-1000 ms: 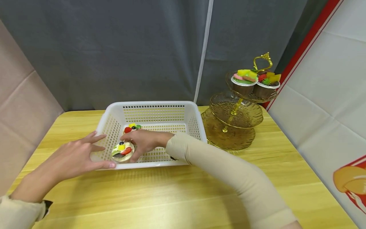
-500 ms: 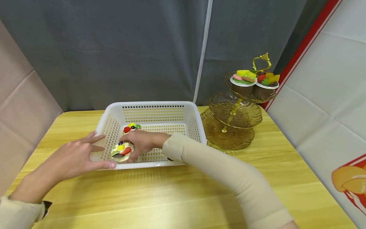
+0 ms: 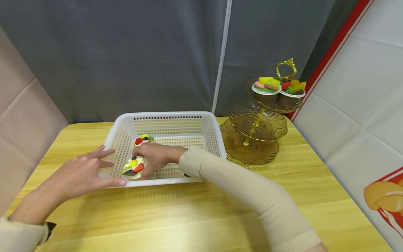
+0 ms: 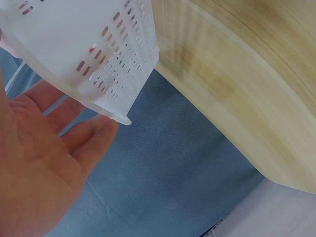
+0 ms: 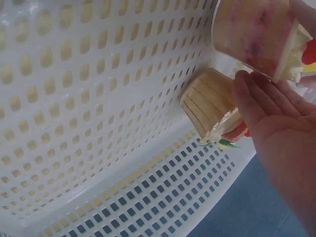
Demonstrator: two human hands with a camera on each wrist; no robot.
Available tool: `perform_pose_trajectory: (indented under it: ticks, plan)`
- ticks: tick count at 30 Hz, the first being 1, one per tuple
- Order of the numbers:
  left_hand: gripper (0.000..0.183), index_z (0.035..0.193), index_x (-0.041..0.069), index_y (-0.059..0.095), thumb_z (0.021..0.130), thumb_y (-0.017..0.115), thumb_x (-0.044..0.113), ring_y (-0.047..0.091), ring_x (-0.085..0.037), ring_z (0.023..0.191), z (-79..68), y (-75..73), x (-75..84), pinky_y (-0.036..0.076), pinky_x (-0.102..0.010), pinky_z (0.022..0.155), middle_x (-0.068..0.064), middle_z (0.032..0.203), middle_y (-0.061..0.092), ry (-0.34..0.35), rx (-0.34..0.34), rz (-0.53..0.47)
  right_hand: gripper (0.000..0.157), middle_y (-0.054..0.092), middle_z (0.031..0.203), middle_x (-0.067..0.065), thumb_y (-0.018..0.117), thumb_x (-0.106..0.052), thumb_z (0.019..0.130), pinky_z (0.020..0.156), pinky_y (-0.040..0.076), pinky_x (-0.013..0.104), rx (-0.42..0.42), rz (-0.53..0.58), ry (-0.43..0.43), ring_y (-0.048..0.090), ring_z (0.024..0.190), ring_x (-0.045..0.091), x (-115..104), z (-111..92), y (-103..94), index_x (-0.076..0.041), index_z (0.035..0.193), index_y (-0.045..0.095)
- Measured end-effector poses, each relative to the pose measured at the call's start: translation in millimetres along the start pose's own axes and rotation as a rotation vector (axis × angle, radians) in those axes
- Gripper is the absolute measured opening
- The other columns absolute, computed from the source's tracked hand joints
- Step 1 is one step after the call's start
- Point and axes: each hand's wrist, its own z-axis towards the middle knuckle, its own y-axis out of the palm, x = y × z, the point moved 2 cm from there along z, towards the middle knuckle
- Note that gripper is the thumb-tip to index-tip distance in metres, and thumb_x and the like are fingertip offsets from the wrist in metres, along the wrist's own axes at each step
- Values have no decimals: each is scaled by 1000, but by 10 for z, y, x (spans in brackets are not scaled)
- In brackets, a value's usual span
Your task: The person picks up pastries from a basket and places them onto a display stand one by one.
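My right hand [image 3: 154, 156] reaches into a white perforated plastic basket [image 3: 173, 114] and grips a clear dessert cup [image 3: 134, 168], its thumb and fingers at the sides. Cream with strawberry, blueberry and yellow fruit tops the cup. Pink and pale layers show through its wall [image 5: 252, 37] in the right wrist view. Just behind it in the basket is a fruit-topped cupcake in a tan wrapper [image 5: 210, 101], partly hidden by the hand in the head view. My left hand [image 3: 80, 170] rests with fingers spread at the basket's left rim, thumb on the front corner.
Right of the basket stands a three-tier amber glass stand [image 3: 258, 126] with a gold handle [image 3: 287, 66]. Two brown cupcakes with fruit toppings, one green-creamed [image 3: 266, 90] and one chocolate [image 3: 291, 93], sit on its top tier. A grey curtain [image 3: 126, 52] hangs behind the wooden table [image 3: 176, 213].
My right thumb has drawn in against the dessert cup, and the cup has tilted slightly. My left hand stays at the basket rim. The head view has shifted a little.
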Motion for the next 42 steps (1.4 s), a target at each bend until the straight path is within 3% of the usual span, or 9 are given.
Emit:
perform_pose_trajectory:
  ticks: [12, 18, 27, 36, 42]
  plan:
    - [83, 111, 6, 77, 72, 67, 79, 55, -53, 118, -2, -13, -12, 50, -58, 65, -21, 143, 53, -1, -1, 13, 53, 64, 89, -2, 86, -12, 72, 68, 46, 17, 99, 270, -31, 55, 74, 6, -33, -176, -190, -11, 109, 47]
    - [82, 110, 6, 77, 73, 66, 78, 55, -54, 117, -6, -3, -18, 50, -60, 66, -21, 144, 52, -7, -8, 7, 57, 64, 90, -1, 87, -13, 73, 71, 46, 17, 148, 271, -65, 56, 76, 7, -47, -232, -278, -9, 111, 45]
    - [81, 110, 5, 77, 73, 67, 77, 52, -53, 122, -12, 4, -19, 50, -60, 67, -21, 143, 52, -6, -5, 2, 57, 68, 93, -6, 86, -16, 73, 74, 46, 18, 180, 329, -37, 57, 78, 6, -58, -348, -361, -12, 115, 48]
    - [82, 110, 6, 77, 73, 67, 78, 52, -54, 121, 2, 2, -11, 50, -60, 67, -22, 143, 52, -7, -14, 2, 56, 70, 103, -3, 83, -13, 75, 80, 46, 22, 309, 341, -88, 60, 84, 7, -40, -529, -453, -7, 122, 51]
    - [82, 109, 6, 78, 72, 66, 79, 53, -52, 121, 9, -2, 1, 50, -60, 68, -21, 143, 53, -2, -7, 6, 62, 68, 114, -1, 83, -17, 76, 88, 47, 24, 383, 338, -59, 60, 94, 7, -7, -700, -524, -7, 130, 53]
